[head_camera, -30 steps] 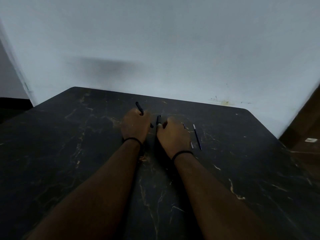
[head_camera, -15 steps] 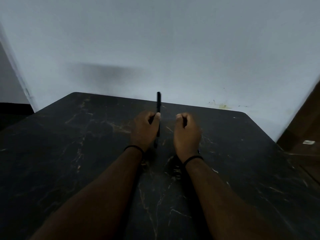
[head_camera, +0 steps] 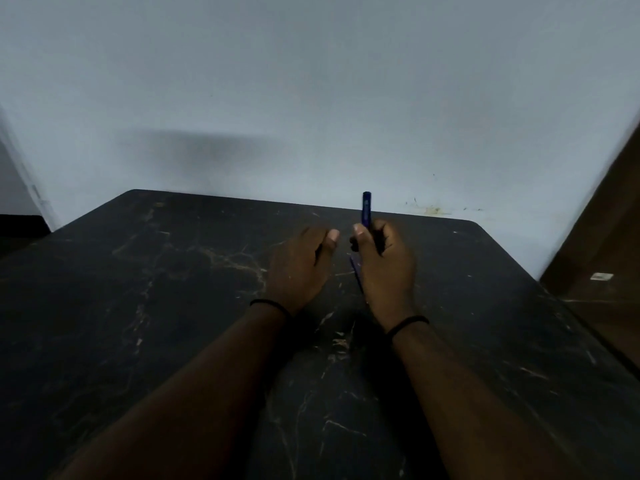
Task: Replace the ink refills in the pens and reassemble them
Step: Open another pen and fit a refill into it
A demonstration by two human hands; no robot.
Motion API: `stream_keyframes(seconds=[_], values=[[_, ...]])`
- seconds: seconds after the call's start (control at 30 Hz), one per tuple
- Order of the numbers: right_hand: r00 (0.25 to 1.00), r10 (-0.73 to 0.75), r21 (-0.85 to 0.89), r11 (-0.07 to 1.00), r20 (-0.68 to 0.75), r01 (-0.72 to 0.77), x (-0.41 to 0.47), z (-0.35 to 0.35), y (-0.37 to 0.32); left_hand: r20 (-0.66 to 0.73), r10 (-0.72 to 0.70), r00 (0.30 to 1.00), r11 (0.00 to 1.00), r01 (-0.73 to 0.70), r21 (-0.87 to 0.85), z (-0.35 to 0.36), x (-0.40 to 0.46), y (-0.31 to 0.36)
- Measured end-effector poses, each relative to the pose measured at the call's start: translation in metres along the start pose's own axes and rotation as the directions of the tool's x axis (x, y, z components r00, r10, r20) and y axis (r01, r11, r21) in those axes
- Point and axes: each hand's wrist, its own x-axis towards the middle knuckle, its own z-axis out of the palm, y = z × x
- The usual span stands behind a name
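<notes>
My right hand (head_camera: 388, 268) is closed around a dark blue pen barrel (head_camera: 366, 207), held upright with its top end sticking up above my fingers. Just left of it, my left hand (head_camera: 299, 268) has its thumb pressed against curled fingers. A thin dark sliver, seemingly a small pen part (head_camera: 317, 252), shows in that pinch. A slim blue refill (head_camera: 356, 273) lies on the table between my hands, partly hidden by my right hand. The light is dim and small parts are hard to make out.
The black marble-patterned table (head_camera: 173, 306) runs to a pale wall (head_camera: 311, 98) at the back. A brown wooden surface (head_camera: 602, 265) stands past the table's right edge. Both of my wrists wear a dark band.
The upright pen was in my left hand half a second ago and now stands in my right hand. Both hands have lifted off the table, and the view has shifted left.
</notes>
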Motion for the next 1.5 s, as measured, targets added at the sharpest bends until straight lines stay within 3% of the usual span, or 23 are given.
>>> stream_keyframes(seconds=[0.1, 0.23, 0.33, 0.5, 0.73, 0.87, 1.1, 1.17, 1.3, 1.4, 1.5], values=[[0.991, -0.005, -0.166, 0.986, 0.135, 0.028, -0.006, 0.005, 0.009, -0.082, -0.069, 0.994, 0.994, 0.062, -0.095, -0.006, 0.002, -0.002], [0.95, -0.119, -0.364, 0.904, 0.287, 0.223, -0.009, 0.015, 0.018, -0.145, -0.14, 0.98, 0.982, 0.118, -0.148, -0.007, 0.003, -0.009], [0.927, -0.171, -0.426, 0.849, 0.335, 0.311, -0.009, 0.019, 0.015, -0.136, -0.214, 0.967, 0.973, 0.199, -0.118, -0.005, 0.004, -0.014], [0.917, -0.172, -0.593, 0.716, 0.36, 0.367, -0.014, 0.012, 0.008, -0.128, -0.194, 0.973, 0.979, 0.183, -0.087, -0.006, 0.004, -0.016], [0.914, -0.136, -0.634, 0.681, 0.383, 0.367, -0.023, 0.016, 0.0, -0.09, -0.215, 0.973, 0.975, 0.209, -0.07, -0.008, 0.004, -0.017], [0.909, -0.126, -0.611, 0.703, 0.397, 0.364, -0.027, 0.02, -0.01, -0.126, -0.166, 0.978, 0.985, 0.171, 0.028, -0.013, 0.007, -0.02], [0.908, -0.035, -0.601, 0.739, 0.418, 0.305, -0.029, 0.022, -0.016, -0.176, -0.153, 0.972, 0.988, 0.157, 0.008, -0.022, 0.007, -0.027], [0.908, -0.035, -0.607, 0.734, 0.417, 0.306, -0.03, 0.02, -0.015, -0.201, -0.202, 0.959, 0.978, 0.209, 0.011, -0.024, 0.008, -0.029], [0.941, -0.06, -0.647, 0.712, 0.333, 0.274, -0.028, 0.015, -0.005, -0.263, -0.411, 0.873, 0.892, 0.444, 0.079, -0.035, 0.008, -0.045], [0.958, -0.023, -0.64, 0.739, 0.287, 0.21, -0.022, 0.01, -0.002, -0.235, -0.472, 0.85, 0.79, 0.526, 0.314, -0.043, 0.009, -0.069], [0.96, -0.027, -0.63, 0.749, 0.28, 0.205, -0.021, 0.008, 0.001, -0.133, -0.591, 0.795, 0.617, 0.552, 0.561, -0.043, 0.008, -0.081]])
